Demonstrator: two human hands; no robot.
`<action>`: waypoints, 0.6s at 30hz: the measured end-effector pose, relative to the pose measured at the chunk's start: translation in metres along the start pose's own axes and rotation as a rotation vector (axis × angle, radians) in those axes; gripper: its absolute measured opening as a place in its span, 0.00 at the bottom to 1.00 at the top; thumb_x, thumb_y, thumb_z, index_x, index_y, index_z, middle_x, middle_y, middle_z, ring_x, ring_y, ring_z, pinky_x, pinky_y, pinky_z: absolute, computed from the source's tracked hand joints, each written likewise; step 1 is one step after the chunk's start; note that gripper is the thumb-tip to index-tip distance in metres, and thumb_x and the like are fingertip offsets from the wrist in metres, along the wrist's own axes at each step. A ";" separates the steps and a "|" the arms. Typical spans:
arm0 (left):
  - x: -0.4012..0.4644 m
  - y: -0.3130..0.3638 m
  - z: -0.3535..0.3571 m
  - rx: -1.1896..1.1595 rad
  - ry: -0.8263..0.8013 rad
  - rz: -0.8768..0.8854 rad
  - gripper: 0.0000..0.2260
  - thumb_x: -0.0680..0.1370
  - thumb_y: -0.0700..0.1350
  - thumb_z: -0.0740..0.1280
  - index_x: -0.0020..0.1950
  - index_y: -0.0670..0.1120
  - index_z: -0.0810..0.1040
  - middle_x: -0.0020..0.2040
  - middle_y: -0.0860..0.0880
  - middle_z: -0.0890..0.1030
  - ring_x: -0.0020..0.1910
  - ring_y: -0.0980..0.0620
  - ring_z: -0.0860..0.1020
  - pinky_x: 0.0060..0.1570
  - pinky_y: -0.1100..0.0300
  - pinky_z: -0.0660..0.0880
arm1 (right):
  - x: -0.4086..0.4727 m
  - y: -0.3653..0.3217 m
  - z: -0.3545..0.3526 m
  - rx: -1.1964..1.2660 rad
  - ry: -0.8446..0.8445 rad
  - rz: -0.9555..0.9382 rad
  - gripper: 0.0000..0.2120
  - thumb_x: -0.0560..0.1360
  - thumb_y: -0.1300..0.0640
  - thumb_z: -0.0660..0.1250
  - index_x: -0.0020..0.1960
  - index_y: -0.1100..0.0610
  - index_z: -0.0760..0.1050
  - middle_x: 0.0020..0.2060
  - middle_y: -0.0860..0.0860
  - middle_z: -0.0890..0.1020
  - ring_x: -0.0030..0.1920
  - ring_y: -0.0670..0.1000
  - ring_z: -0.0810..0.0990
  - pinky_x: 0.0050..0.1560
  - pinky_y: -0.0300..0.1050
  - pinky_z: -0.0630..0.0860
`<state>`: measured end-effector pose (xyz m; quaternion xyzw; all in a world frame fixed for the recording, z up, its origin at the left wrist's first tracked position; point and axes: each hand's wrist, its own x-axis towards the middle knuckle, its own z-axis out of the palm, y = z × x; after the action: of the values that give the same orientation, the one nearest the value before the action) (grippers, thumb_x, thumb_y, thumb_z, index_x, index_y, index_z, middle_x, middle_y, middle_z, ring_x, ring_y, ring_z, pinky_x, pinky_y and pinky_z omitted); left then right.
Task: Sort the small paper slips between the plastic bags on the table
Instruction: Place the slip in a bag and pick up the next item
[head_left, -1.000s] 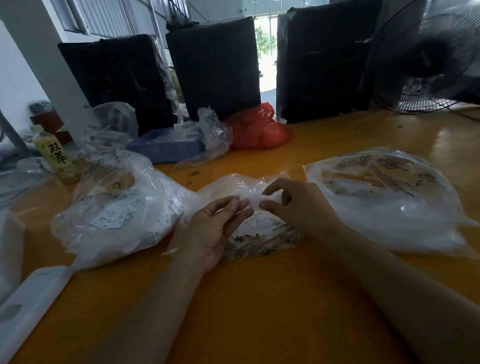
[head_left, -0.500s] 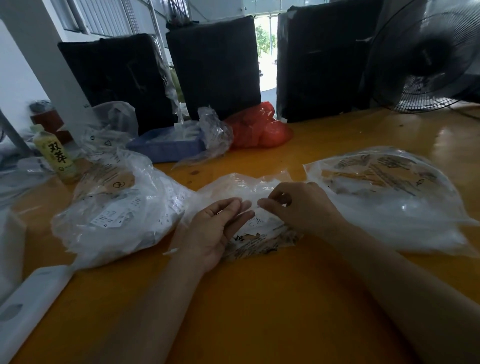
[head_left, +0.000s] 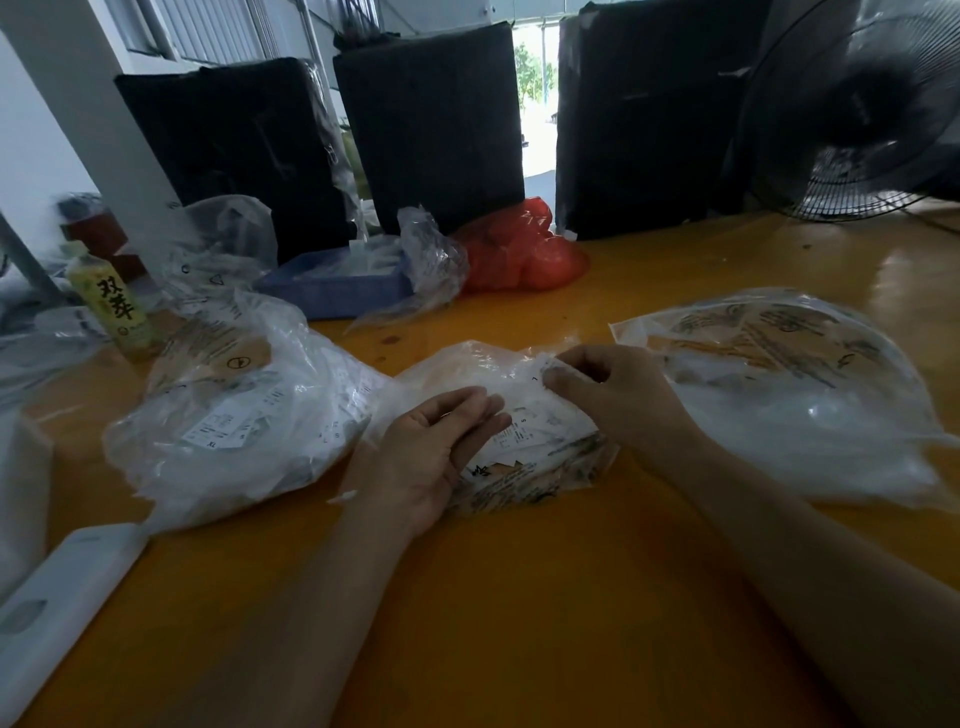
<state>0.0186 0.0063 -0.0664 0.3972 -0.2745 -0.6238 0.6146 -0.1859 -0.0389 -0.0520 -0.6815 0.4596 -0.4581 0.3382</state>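
Since a second ago the right hand (head_left: 605, 395) has been curled tighter and drawn slightly up and back over the middle bag, while the left hand (head_left: 441, 452) has stayed nearly where it was. The small white paper slips (head_left: 524, 426), printed with size letters, are seen through and at the mouth of the crumpled clear plastic bag in the middle (head_left: 498, 415), at the centre of the yellow-orange table (head_left: 519, 597). The right hand's thumb and fingertips are pinched together on the bag's film or on a slip at its upper edge; which of the two cannot be told. The left hand's fingers are held straight and close together, laid flat on the bag's near-left side.

At nine o'clock from the middle bag a fuller clear bag of white slips (head_left: 234, 415) is lying, touching it; at three o'clock a flatter clear bag with printed card inside (head_left: 789, 395) is set just beside the right hand. Further out, at eleven o'clock a blue tray (head_left: 332, 286) and at twelve o'clock a red plastic bag (head_left: 519, 249) are seen; a yellow-green drink bottle (head_left: 111, 306) stands at ten o'clock.

The step in hand is judged to be drawing a single slip out. It would be done well if the bag were kept pressed down by the left hand and only one slip were pinched, its size letter being read before a destination bag is chosen.
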 end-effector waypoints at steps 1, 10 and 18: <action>0.000 0.000 0.000 0.009 0.004 0.008 0.16 0.70 0.38 0.75 0.57 0.36 0.82 0.52 0.38 0.88 0.52 0.43 0.88 0.45 0.61 0.85 | -0.001 0.000 0.000 0.006 0.006 -0.009 0.04 0.79 0.51 0.71 0.48 0.50 0.83 0.39 0.48 0.85 0.41 0.52 0.85 0.49 0.52 0.82; 0.000 0.001 0.000 0.002 0.021 0.041 0.18 0.70 0.37 0.75 0.59 0.36 0.82 0.53 0.38 0.88 0.52 0.45 0.88 0.42 0.65 0.83 | -0.005 -0.004 0.004 0.018 -0.032 -0.100 0.09 0.81 0.56 0.68 0.61 0.49 0.80 0.37 0.46 0.85 0.35 0.46 0.84 0.38 0.36 0.80; 0.000 -0.002 -0.001 0.092 -0.016 0.117 0.21 0.69 0.40 0.77 0.60 0.36 0.82 0.53 0.38 0.88 0.54 0.44 0.88 0.48 0.63 0.83 | -0.007 -0.008 0.008 -0.013 -0.005 -0.170 0.04 0.81 0.56 0.69 0.55 0.52 0.80 0.35 0.46 0.84 0.34 0.44 0.84 0.36 0.34 0.78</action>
<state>0.0183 0.0067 -0.0691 0.4033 -0.3302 -0.5767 0.6290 -0.1771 -0.0292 -0.0498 -0.7215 0.4019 -0.4806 0.2949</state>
